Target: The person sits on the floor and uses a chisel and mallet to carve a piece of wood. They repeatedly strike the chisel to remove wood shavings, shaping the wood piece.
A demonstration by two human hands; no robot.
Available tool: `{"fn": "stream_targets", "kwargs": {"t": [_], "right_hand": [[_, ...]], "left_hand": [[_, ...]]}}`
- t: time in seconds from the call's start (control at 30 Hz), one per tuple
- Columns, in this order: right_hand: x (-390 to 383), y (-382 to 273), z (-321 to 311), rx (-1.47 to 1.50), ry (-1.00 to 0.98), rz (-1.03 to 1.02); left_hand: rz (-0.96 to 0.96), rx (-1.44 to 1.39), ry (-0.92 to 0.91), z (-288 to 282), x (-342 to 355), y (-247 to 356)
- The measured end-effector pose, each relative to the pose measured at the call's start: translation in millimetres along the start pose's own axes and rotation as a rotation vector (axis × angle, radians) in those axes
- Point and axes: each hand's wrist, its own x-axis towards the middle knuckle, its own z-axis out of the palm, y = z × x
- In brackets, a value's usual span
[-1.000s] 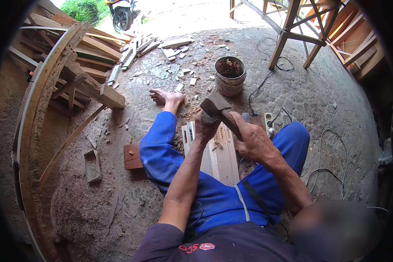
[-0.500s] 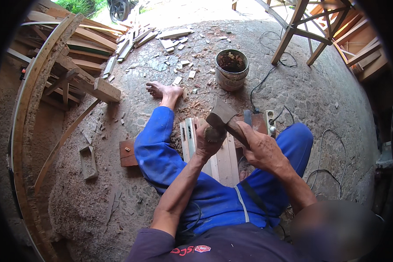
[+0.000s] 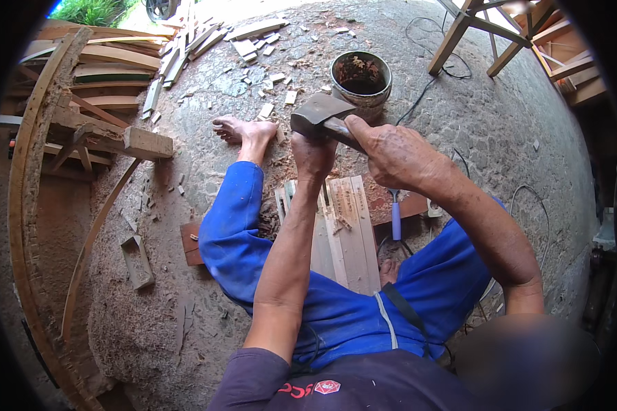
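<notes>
My right hand (image 3: pixel 394 154) is closed round the handle of a dark steel hatchet (image 3: pixel 312 113), held above my spread legs just in front of the bucket. My left hand (image 3: pixel 312 157) is closed directly beneath the hatchet head; what it grips is hidden there. Between my legs lie pale planks (image 3: pixel 349 260) with slots and small shavings on them. A chisel with a blue handle (image 3: pixel 395 219) rests beside them on the right, by a reddish board (image 3: pixel 415 205).
A grimy bucket (image 3: pixel 382 96) stands ahead, with wood offcuts (image 3: pixel 247 48) scattered behind it. Stacked timber and a curved beam (image 3: pixel 31 171) line the left, near a small trough (image 3: pixel 137 264). A wooden trestle (image 3: pixel 449 48) and cables (image 3: pixel 545 212) are at the right.
Both hands and the hatchet have risen in the view, toward the bucket and slightly left. More of the planks and of the blue-handled chisel shows below them.
</notes>
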Motion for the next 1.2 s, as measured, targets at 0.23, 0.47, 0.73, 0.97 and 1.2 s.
{"fn": "stream_targets", "kwargs": {"t": [0.23, 0.47, 0.73, 0.97, 1.2], "right_hand": [[55.1, 13.1, -7.3, 0.095, 0.117, -0.055], [45.0, 24.3, -8.9, 0.098, -0.084, -0.09], [-58.4, 47.0, 83.8, 0.402, 0.016, -0.057], [-139.8, 73.2, 170.7, -0.088, -0.413, -0.585], [-42.5, 87.7, 183.4, -0.182, -0.274, -0.486]], "left_hand": [[-0.5, -0.025, -0.094, 2.2, 34.0, -67.2], [-0.528, 0.179, -0.178, 9.8, 54.6, -113.2], [-1.163, 0.09, -0.19, -10.2, 52.2, -191.9], [-0.713, -0.524, -0.233, -53.6, 113.1, -58.6], [-0.397, -0.541, -0.032, -141.7, 87.0, 59.2]]}}
